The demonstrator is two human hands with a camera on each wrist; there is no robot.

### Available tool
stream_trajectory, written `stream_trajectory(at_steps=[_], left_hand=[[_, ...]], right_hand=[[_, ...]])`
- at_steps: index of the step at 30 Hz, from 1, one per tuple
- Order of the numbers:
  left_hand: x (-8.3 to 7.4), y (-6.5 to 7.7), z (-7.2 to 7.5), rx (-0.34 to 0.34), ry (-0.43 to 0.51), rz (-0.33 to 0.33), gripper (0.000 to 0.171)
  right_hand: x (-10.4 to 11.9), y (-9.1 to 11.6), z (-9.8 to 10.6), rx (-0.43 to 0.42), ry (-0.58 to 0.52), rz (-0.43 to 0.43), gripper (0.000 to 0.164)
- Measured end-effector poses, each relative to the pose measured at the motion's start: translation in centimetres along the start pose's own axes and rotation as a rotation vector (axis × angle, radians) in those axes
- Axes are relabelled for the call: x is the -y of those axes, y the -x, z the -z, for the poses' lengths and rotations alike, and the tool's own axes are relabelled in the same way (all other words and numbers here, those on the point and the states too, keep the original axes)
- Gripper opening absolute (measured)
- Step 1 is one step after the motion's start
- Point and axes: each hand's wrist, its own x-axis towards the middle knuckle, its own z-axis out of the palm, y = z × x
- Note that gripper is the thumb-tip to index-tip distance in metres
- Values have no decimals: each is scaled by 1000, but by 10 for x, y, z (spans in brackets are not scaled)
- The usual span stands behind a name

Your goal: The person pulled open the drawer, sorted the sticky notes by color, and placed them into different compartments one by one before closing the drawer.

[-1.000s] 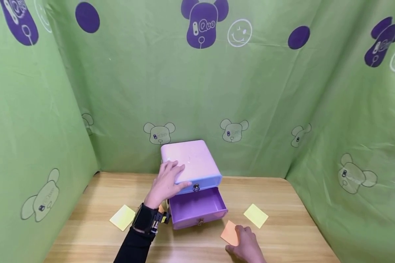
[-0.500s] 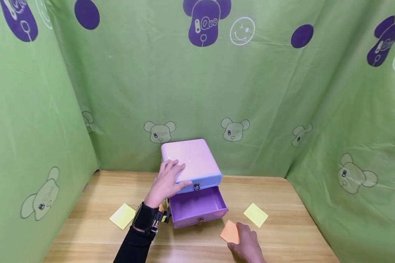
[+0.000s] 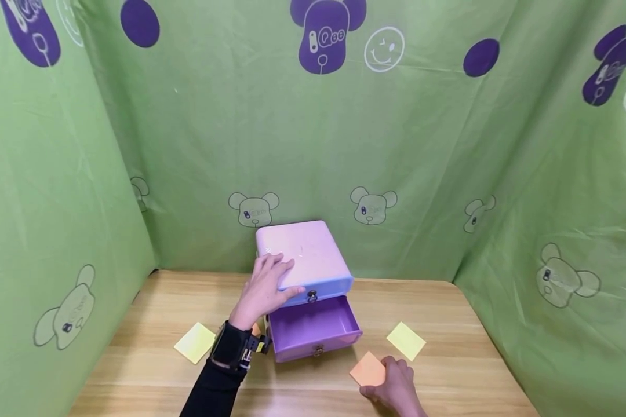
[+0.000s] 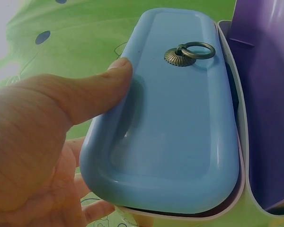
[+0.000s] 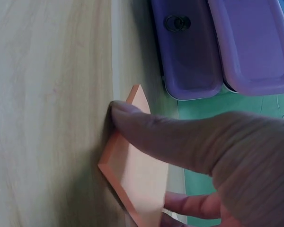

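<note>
Left hand [image 3: 261, 294] on a drawer unit [image 3: 308, 252], right hand [image 3: 395, 387] pinching an orange pad [image 3: 367, 370]

Head view: The two hands are well apart over a wooden table [image 3: 464, 347]. The left hand's fingers spread across the unit's pink top, with the thumb at the blue upper drawer [image 3: 335, 286]. Below it, the purple lower drawer [image 3: 340, 344] stands pulled out. The orange pad is in front of that drawer, toward the right, its near edge in the right hand. One yellow pad [image 3: 406, 340] lies just beyond the right hand; a second yellow pad [image 3: 194, 343] lies left of the unit, near a black wrist strap [image 3: 229, 346]. Something orange [image 3: 256, 330] is mostly hidden behind the left wrist. Printed green cloth [image 3: 422, 145] hangs all around.

Left wrist view: The thumb presses the blue drawer front's edge, near a brass-coloured ring pull [image 4: 178, 57]. The fingers are partly hidden behind the unit.

Right wrist view: The thumb clamps one face of the orange pad, with fingers at the far side. The pad is tilted; whether it touches the table is unclear.
</note>
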Motion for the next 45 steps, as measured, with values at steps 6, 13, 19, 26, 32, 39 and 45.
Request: stream_trajectory(at_steps=[6, 13, 19, 26, 32, 39, 45], left_hand=[[-1, 1, -1, 0, 0, -3, 75], [-3, 1, 0, -10, -4, -22, 74], [-1, 0, 1, -10, -9, -7, 75], [-1, 1, 1, 9, -9, -11, 76], [-2, 1, 1, 3, 1, -8, 76], [-2, 1, -1, 2, -5, -18, 76], [-1, 3, -2, -18, -4, -29, 75]], right_hand=[[-2, 1, 1, -14, -14, -12, 76], [-3, 2, 1, 4, -10, -23, 77], [-1, 1, 1, 13, -28, -54, 77], [-1, 2, -2, 13, -66, -60, 80], [-2, 1, -2, 17, -41, -51, 80], [-4, 3, -1, 7, -39, -56, 84], [-5, 2, -3, 1, -69, -59, 83]])
